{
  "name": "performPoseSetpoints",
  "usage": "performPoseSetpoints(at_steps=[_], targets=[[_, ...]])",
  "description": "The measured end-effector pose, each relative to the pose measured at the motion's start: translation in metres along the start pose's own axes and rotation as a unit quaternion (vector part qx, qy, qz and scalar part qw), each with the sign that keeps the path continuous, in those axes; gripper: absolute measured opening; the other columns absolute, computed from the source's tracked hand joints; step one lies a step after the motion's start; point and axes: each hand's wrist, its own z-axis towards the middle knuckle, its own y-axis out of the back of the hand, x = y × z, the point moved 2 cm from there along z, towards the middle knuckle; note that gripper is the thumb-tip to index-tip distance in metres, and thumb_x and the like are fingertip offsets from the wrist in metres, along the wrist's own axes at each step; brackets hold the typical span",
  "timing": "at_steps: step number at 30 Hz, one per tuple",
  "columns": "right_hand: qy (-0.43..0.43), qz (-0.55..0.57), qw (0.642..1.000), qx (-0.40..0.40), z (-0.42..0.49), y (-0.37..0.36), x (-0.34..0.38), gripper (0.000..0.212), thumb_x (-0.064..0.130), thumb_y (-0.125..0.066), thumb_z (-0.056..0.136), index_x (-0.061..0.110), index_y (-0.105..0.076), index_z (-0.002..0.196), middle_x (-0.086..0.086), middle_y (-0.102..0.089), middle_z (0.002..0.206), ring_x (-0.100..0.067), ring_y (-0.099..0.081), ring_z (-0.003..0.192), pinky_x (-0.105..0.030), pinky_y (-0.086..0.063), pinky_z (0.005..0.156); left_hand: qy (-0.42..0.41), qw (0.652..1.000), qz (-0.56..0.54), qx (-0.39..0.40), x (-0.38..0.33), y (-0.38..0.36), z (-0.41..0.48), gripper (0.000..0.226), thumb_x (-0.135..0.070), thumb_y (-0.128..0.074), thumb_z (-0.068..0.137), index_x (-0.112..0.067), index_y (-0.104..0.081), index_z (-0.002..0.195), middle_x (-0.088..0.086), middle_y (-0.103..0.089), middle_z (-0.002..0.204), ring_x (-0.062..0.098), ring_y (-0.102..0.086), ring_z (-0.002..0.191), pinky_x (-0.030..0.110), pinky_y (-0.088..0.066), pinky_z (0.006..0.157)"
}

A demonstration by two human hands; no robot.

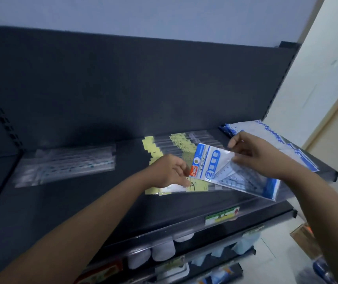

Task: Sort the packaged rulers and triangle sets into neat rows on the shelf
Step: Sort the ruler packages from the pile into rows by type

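Above the dark shelf (82, 201), the left hand (169, 171), forearm reaching forward, pinched the header corner of the triangle-set packet (211, 162); the packet's long axis ran upper left to lower right, header leftward; the right hand (254, 154) pinched its upper edge

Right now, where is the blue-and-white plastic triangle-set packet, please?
Head view, right of centre: the packet is held between left hand and right hand, over yellow ruler packets.

White tubs (163, 251) sit below a green label (222, 217).
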Motion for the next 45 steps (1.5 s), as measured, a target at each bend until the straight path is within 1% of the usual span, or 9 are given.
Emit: performPoseSetpoints(at_steps=[6, 11, 16, 20, 25, 30, 37, 42, 45], targets=[[0.040, 0.015, 0.999, 0.011, 0.018, 0.025, -0.055, 0.028, -0.010, -0.055, 0.084, 0.017, -0.053, 0.091, -0.001, -0.063, 0.080, -0.014, -0.058, 0.073, -0.020, -0.046, 0.069, 0.013, 0.994, 0.064, -0.089, -0.019, -0.032, 0.019, 0.029, -0.025, -0.090, 0.062, -0.027, -0.063, 0.075, -0.014, -0.062, 0.072, -0.009, -0.053, 0.060, 0.008, -0.041, 0.057], [0.100, -0.015, 0.994, 0.050, 0.032, 0.038, -0.087, 0.027, -0.001, -0.057, 0.085, 0.026, -0.052, 0.086, 0.003, -0.061, 0.080, -0.013, -0.056, 0.072, -0.030, -0.045, 0.068, 0.080, 0.978, 0.107, -0.157, -0.033, -0.046, 0.014, 0.041, -0.037, -0.091, 0.059, -0.024, -0.065, 0.087, -0.010, -0.066, 0.087, 0.002, -0.055, 0.073, 0.009, -0.042, 0.060], [0.139, -0.027, 0.985, 0.101, 0.041, 0.056, -0.099, 0.026, 0.007, -0.058, 0.089, 0.032, -0.048, 0.088, 0.008, -0.061, 0.090, -0.006, -0.057, 0.080, -0.017, -0.043, 0.065, 0.049, 0.955, 0.093, -0.277, -0.075, -0.050, 0.017, 0.055, -0.042, -0.082, 0.069, -0.034, -0.055, 0.117, -0.022, -0.056, 0.110, -0.001, -0.052, 0.095, 0.005, -0.039, 0.071], [0.157, 0.016, 0.978, 0.139, 0.046, 0.067, -0.100, 0.028, 0.009, -0.062, 0.088, 0.031, -0.046, 0.089, 0.000, -0.066, 0.088, -0.013, -0.062, 0.077, -0.025, -0.051, 0.068, 0.014, 0.963, 0.136, -0.232, -0.115, -0.065, 0.054, 0.055, -0.048, -0.075, 0.076, -0.034, -0.051, 0.123, -0.028, -0.051, 0.113, -0.011, -0.048, 0.101, 0.006, -0.039, 0.078], [0.115, -0.031, 0.984, 0.130, 0.046, 0.091, -0.133, 0.028, 0.021, -0.073, 0.081, 0.028, -0.049, 0.095, 0.006, -0.065, 0.084, -0.010, -0.059, 0.071, -0.026, -0.048, 0.067, 0.006, 0.980, 0.088, -0.176, -0.128, -0.085, 0.108, 0.004, -0.024, -0.070, 0.087, -0.026, -0.067, 0.084, -0.022, -0.063, 0.081, -0.015, -0.057, 0.074, 0.012, -0.044, 0.070], [0.062, -0.166, 0.973, 0.147, 0.040, 0.138, -0.189, 0.018, 0.027, -0.073, 0.078, 0.019, -0.059, 0.071, 0.005, -0.054, 0.068, -0.011, -0.048, 0.065, -0.026, -0.034, 0.058, 0.002, 0.984, 0.032, -0.174, -0.138, -0.107, 0.146, 0.006, -0.025, -0.071, 0.086, -0.019, -0.069, 0.086, -0.018, -0.065, 0.078, -0.017, -0.054, 0.062, 0.003, -0.038, 0.057], [0.025, -0.202, 0.952, 0.228, 0.047, 0.161, -0.260, 0.017, 0.026, -0.072, 0.076, 0.018, -0.064, 0.089, 0.006, -0.061, 0.088, -0.013, -0.058, 0.085, -0.030, -0.049, 0.078, 0.081, 0.981, 0.138, -0.112, -0.151, -0.165, 0.196, 0.034, -0.030, -0.077, 0.079, -0.021, -0.065, 0.109, -0.016, -0.057, 0.100, -0.001, -0.054, 0.097, -0.003, -0.037, 0.069], [0.084, -0.153, 0.959, 0.222, 0.055, 0.161, -0.288, 0.025, 0.029, -0.076, 0.073, 0.027, -0.058, 0.091, 0.013, -0.057, 0.091, -0.010, -0.054, 0.087, -0.020, -0.040, 0.070, 0.138, 0.960, 0.177, -0.169, -0.153, -0.182, 0.196, 0.043, -0.039, -0.080, 0.073, -0.029, -0.063, 0.111, -0.016, -0.059, 0.109, 0.005, -0.055, 0.098, 0.022, -0.045, 0.084], [0.136, -0.142, 0.955, 0.222, 0.059, 0.160, -0.285, 0.037, 0.029, -0.075, 0.075, 0.032, -0.056, 0.106, 0.014, -0.056, 0.107, -0.010, -0.053, 0.099, -0.023, -0.044, 0.082, 0.144, 0.940, 0.233, -0.202, -0.163, -0.182, 0.186, 0.049, -0.046, -0.078, 0.073, -0.027, -0.061, 0.115, -0.012, -0.060, 0.117, 0.008, -0.055, 0.102, 0.029, -0.044, 0.092]])
